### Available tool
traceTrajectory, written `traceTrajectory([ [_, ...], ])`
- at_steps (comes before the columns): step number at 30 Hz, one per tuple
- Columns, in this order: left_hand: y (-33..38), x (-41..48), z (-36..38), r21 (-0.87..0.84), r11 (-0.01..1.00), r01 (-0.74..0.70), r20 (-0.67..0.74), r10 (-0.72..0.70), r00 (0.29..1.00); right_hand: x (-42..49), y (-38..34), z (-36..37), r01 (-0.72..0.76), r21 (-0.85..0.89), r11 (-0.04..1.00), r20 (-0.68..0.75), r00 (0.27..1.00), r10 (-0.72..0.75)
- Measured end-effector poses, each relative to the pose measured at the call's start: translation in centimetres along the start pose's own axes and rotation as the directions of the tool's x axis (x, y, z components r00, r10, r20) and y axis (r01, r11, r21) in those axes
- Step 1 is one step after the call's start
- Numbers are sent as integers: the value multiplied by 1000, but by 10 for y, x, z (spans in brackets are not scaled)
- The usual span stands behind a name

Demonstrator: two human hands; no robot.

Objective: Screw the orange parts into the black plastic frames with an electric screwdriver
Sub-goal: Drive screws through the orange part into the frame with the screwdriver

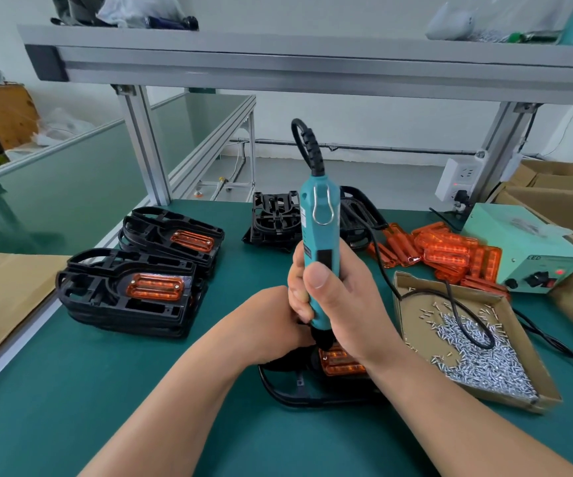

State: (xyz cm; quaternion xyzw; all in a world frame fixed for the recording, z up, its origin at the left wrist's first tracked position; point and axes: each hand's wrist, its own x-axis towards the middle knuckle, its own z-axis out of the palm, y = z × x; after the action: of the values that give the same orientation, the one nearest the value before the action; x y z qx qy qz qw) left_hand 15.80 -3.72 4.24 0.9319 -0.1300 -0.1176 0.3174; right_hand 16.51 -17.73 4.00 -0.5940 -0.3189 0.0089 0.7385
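Teal plastic fills the right hand [333, 301]: the electric screwdriver [319, 218] is clenched round its lower body, thumb laid up the near face and fingers wrapped behind. Its long axis stands almost upright, tipped a little away at the top, where the black cable [463, 318] leaves the cap, drops down the far side of the grip and loops over the screws [477, 359] in the cardboard tray [549, 390] to the right of it.

Straight below the grip, along that same axis, lies the work: an orange part [340, 363] seated in a black frame [298, 390] flat on the green mat [71, 407]. The bit end is hidden behind both hands, so contact with a screw cannot be read. The part's long side runs left to right under the wrist. Only its nearer right portion shows, so the screw hole in hand is judged to sit at its left end, directly under the tool.

The left hand [271, 318] presses in from the left of the grip, just under it, fingers curled toward the tip. Whether it pinches a screw, steadies the bit or holds the frame cannot be told. It is the nearer hand to the hole.

The coming move looks like a plain downward push along the tool's axis; any lean would likely skew the screw. A stack of finished frames [130, 290] sits well left of the grip, and loose orange parts [450, 253] lie beyond it to the right
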Motion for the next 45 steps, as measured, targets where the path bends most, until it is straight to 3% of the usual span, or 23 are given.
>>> traceTrajectory([
  [11,2,-2,-1,26,998,-53,11,53,999,-2,2,2,-11,4,1000,62,998,10],
  [24,-4,2,4,0,1000,-9,-6,9,1000,-1,-16,-3,82,114,990,-31,996,-79],
  [28,-5,2,4,18,1000,7,-12,-7,1000,0,-23,-15,162,200,966,-147,980,-134],
  [35,-5,-1,9,117,993,9,-1,-9,1000,-6,-26,-64,205,235,950,-426,901,-89],
  [45,-6,0,2,101,995,-5,-70,12,998,-13,-19,-92,201,277,940,-589,808,0],
])
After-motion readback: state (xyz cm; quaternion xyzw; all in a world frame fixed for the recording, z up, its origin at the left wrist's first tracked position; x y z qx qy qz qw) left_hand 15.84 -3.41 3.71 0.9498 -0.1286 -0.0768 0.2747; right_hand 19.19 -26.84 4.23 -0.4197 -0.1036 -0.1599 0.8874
